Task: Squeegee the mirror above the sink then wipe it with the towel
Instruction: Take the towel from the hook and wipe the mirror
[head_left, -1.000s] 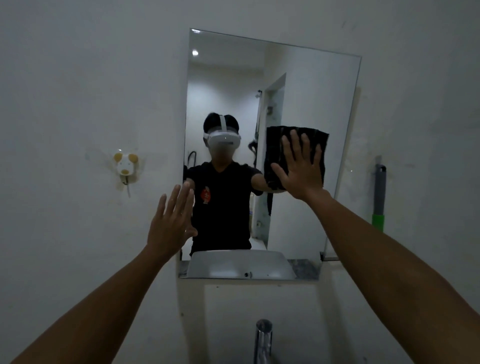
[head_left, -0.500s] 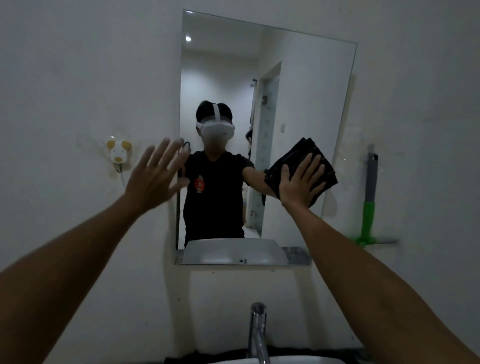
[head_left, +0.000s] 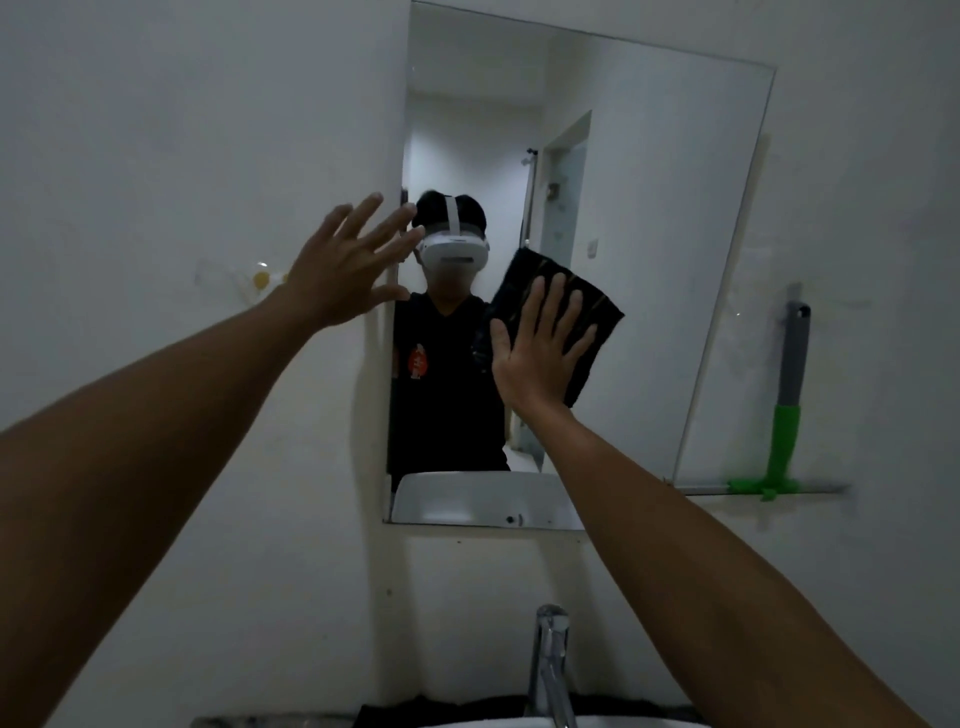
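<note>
A frameless rectangular mirror (head_left: 649, 208) hangs on the white wall above the sink. My right hand (head_left: 537, 351) lies flat on a folded black towel (head_left: 587, 312) and presses it against the lower middle of the glass. My left hand (head_left: 345, 270) is open with its fingers spread, at the mirror's left edge, fingertips over the glass. A squeegee (head_left: 787, 395) with a grey and green handle stands upright against the wall to the right of the mirror, its blade on a narrow ledge.
A chrome faucet (head_left: 550, 670) rises at the bottom centre above the white sink rim (head_left: 519, 723). A small yellow-and-white wall hook (head_left: 262, 280) sits left of my left wrist. The mirror reflects a person wearing a headset.
My right hand has slid the towel leftward and a little down across the glass. My left hand has moved right, up to the mirror's left edge. The view has tilted downward.
</note>
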